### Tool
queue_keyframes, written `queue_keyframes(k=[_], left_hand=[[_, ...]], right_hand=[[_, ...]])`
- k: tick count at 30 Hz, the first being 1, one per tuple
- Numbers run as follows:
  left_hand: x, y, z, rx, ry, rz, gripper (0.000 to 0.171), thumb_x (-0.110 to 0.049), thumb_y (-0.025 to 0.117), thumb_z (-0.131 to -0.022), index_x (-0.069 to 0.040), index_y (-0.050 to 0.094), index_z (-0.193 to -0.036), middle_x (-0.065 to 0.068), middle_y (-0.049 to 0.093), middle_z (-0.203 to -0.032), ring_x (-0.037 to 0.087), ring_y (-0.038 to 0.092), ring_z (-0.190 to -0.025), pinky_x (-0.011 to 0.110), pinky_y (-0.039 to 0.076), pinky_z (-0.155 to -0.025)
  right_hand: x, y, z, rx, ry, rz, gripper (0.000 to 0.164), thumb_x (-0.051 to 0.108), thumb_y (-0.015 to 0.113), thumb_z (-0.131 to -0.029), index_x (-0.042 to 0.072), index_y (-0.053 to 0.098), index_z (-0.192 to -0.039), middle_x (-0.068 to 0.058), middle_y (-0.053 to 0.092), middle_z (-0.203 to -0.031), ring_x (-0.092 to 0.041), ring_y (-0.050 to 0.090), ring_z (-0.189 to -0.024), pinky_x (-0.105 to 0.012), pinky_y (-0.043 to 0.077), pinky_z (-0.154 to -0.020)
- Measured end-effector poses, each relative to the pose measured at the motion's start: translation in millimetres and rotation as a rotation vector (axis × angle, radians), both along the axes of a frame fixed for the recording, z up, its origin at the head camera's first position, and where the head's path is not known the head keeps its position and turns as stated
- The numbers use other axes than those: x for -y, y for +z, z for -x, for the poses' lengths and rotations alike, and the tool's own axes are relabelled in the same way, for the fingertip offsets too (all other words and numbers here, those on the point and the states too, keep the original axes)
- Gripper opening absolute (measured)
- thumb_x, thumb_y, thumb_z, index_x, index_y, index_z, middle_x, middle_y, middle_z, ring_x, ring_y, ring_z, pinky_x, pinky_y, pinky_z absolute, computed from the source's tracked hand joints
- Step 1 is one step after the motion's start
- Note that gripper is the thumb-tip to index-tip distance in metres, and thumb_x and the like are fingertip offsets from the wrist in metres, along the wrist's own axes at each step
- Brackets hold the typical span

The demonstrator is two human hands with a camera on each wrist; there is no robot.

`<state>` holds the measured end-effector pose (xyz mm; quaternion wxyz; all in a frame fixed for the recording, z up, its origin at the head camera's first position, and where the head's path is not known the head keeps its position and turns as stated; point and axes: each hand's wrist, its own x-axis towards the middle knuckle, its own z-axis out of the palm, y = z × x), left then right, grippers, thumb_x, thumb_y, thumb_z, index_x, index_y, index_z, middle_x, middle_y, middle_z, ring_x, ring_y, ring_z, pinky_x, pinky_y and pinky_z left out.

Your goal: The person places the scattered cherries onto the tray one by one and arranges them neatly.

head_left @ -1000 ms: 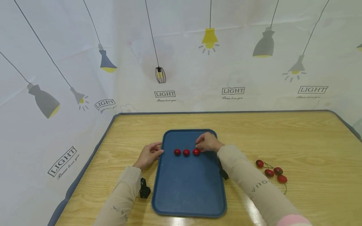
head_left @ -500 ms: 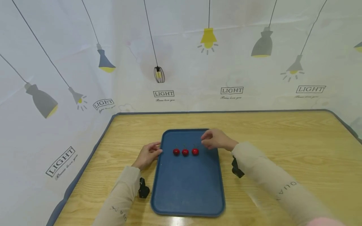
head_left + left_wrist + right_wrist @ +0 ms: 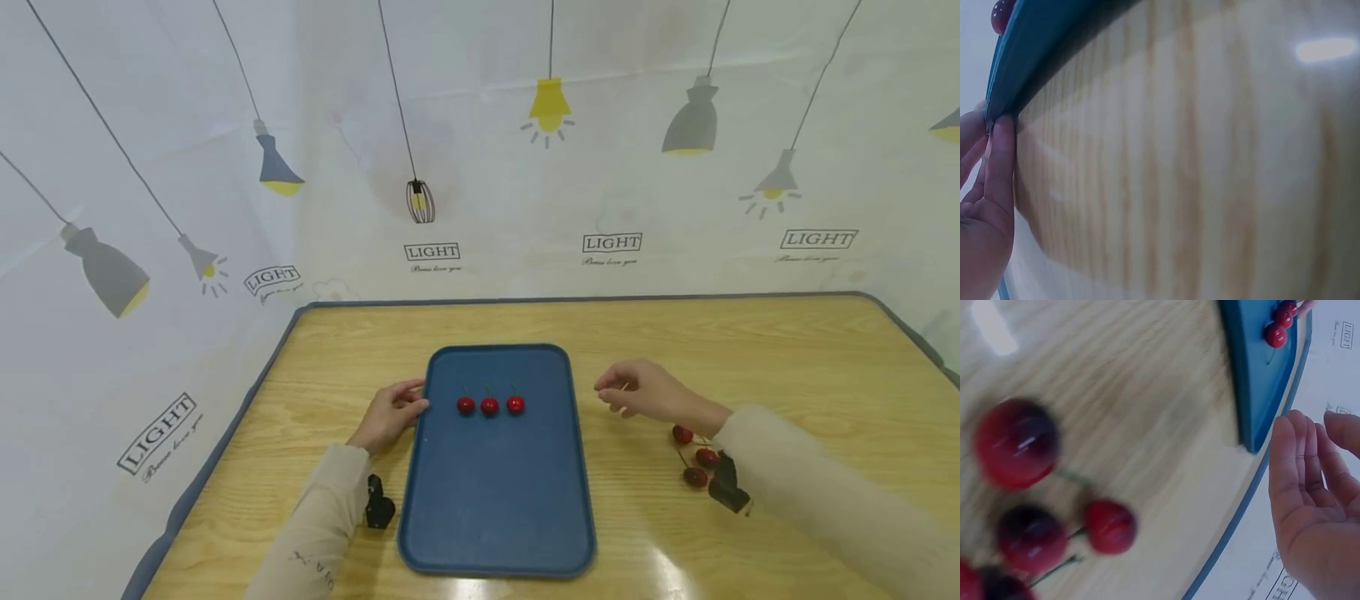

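Observation:
A blue tray [image 3: 495, 500] lies on the wooden table with three red cherries [image 3: 489, 406] in a row on its far half, stems pointing away. My left hand [image 3: 386, 417] touches the tray's left rim with its fingertips and thumb. The left wrist view shows these fingers [image 3: 1000, 156] against the tray's edge. To the right of the tray, my right hand [image 3: 648, 392] hovers above the table with loosely bent fingers, holding nothing. Below its wrist lie several loose cherries [image 3: 695, 477], partly hidden by the sleeve. They look large and blurred in the right wrist view.
A black wrist camera [image 3: 380, 502] sits on the left sleeve and another camera [image 3: 726, 485] on the right. The wooden table [image 3: 750, 350] ends at a white backdrop [image 3: 510, 208] printed with hanging lamps, behind and on the left.
My right hand has drawn back from the third cherry in the row, moving right off the tray to the table beside the loose cherries. The left hand stays at the rim.

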<state>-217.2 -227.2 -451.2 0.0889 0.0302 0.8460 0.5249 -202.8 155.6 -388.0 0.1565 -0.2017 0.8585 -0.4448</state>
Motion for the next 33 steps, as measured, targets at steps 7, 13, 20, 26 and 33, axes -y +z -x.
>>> queue_keyframes(k=[7, 13, 20, 26, 33], left_hand=[[-2, 0.5, -0.9, 0.009, 0.011, 0.003, 0.044, -0.007, 0.055, -0.087, -0.001, 0.044, -0.129, 0.016, 0.054, -0.100, 0.019, 0.056, -0.082, 0.032, 0.052, -0.070], [0, -0.6, -0.2, 0.016, 0.015, -0.017, 0.044, -0.007, 0.056, -0.087, -0.002, 0.044, -0.129, 0.016, 0.054, -0.101, 0.019, 0.056, -0.082, 0.032, 0.052, -0.070], [0, 0.6, -2.1, 0.022, 0.003, -0.017, 0.044, -0.007, 0.055, -0.087, -0.001, 0.043, -0.129, 0.017, 0.053, -0.102, 0.020, 0.056, -0.084, 0.032, 0.052, -0.071], [0, 0.2, -1.4, 0.027, 0.015, -0.018, 0.044, -0.007, 0.055, -0.087, -0.001, 0.044, -0.129, 0.016, 0.054, -0.101, 0.018, 0.056, -0.081, 0.032, 0.052, -0.070], [-2, 0.8, -0.7, 0.030, 0.029, -0.011, 0.043, -0.007, 0.056, -0.087, -0.002, 0.045, -0.128, 0.015, 0.054, -0.099, 0.016, 0.056, -0.078, 0.031, 0.052, -0.069]], right_hand=[[-42, -2.6, -14.7, -0.004, -0.019, -0.050, 0.028, 0.015, 0.054, -0.089, -0.009, 0.055, -0.105, -0.015, 0.058, -0.087, -0.027, 0.059, -0.076, -0.030, 0.052, -0.060], [-77, -10.3, -20.6, -0.067, -0.022, -0.091, 0.027, 0.013, 0.055, -0.088, -0.009, 0.056, -0.103, -0.009, 0.058, -0.084, -0.017, 0.057, -0.069, -0.026, 0.050, -0.057], [-108, -27.9, -26.2, -0.082, -0.064, -0.143, 0.026, 0.013, 0.057, -0.086, -0.009, 0.057, -0.101, -0.006, 0.059, -0.084, -0.012, 0.056, -0.070, -0.024, 0.049, -0.058], [-113, -33.9, -29.8, -0.049, -0.101, -0.185, 0.027, 0.013, 0.060, -0.084, -0.009, 0.058, -0.100, -0.007, 0.061, -0.085, -0.014, 0.055, -0.072, -0.023, 0.048, -0.059], [-114, -41.4, -27.5, -0.027, -0.105, -0.207, 0.027, 0.013, 0.062, -0.082, -0.007, 0.058, -0.099, -0.009, 0.062, -0.087, -0.018, 0.056, -0.076, -0.024, 0.047, -0.063]])
